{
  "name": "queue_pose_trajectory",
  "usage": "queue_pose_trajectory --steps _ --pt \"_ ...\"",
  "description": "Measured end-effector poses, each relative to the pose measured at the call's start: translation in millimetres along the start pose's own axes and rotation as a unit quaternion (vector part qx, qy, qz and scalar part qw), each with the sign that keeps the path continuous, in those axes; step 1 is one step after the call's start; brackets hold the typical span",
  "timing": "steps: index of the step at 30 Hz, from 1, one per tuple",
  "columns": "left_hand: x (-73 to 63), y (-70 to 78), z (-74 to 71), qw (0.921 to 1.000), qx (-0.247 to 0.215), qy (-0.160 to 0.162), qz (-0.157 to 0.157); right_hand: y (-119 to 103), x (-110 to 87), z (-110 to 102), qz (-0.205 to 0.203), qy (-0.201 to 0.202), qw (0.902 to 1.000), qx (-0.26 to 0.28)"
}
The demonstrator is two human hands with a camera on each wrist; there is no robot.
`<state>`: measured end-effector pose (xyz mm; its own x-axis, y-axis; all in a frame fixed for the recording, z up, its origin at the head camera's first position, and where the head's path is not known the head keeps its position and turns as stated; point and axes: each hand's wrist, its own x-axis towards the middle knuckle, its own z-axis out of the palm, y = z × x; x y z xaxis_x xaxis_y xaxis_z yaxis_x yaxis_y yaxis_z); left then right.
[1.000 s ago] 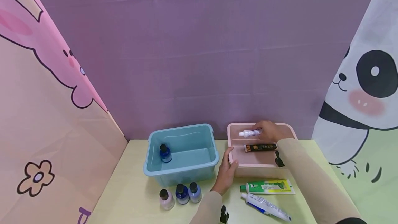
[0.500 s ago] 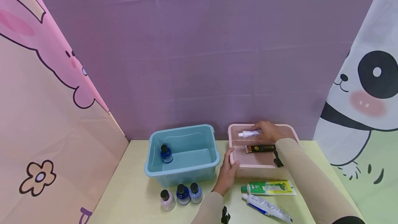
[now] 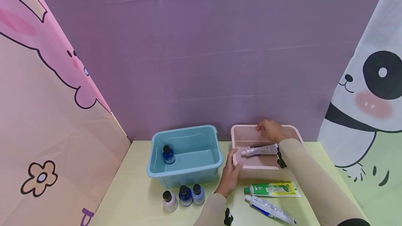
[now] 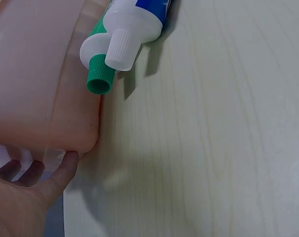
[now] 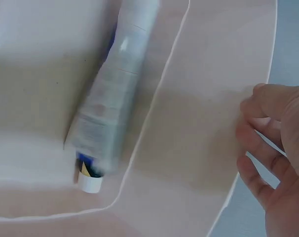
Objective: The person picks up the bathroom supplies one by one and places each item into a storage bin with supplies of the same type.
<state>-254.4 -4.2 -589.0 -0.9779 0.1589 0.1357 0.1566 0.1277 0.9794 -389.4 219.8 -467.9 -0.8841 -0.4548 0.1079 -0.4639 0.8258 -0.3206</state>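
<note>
My left hand (image 3: 228, 178) holds the near left corner of the pink bin (image 3: 260, 167), fingers on its side and thumb at the front. In the left wrist view that thumb touches the bin's corner (image 4: 88, 140). My right hand (image 3: 271, 130) is at the bin's far wall, fingers loosely bent and holding nothing. A whitish toothpaste tube (image 3: 261, 150) lies inside the bin, over the spot of a black tube that it now hides. In the right wrist view this toothpaste tube (image 5: 112, 94) looks blurred, apart from my right hand (image 5: 282, 143).
Left of the pink bin stands a blue bin (image 3: 185, 175) with a dark blue bottle (image 3: 169, 155) inside. Three black-capped bottles (image 3: 185, 198) stand before it. A green-and-yellow toothpaste tube (image 3: 276, 189) and a white-and-blue one (image 3: 271, 210) lie before the pink bin.
My right hand has let go of the whitish toothpaste tube, which dropped nearer to me, onto the black tube's place. The right hand rose slightly; the left still holds the bin.
</note>
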Motion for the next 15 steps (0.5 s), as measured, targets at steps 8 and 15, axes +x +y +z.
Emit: queue_pose_trajectory --steps 8,15 --pt "-0.1 -0.2 0.5 1.0 -0.005 -0.004 -0.006 -5.6 -4.2 -6.5 -0.005 -0.001 0.9999 0.013" --pt "1.0 -1.3 0.5 1.0 -0.002 0.0 -0.002 -6.7 -9.5 -8.4 -0.018 0.017 0.9991 0.033"
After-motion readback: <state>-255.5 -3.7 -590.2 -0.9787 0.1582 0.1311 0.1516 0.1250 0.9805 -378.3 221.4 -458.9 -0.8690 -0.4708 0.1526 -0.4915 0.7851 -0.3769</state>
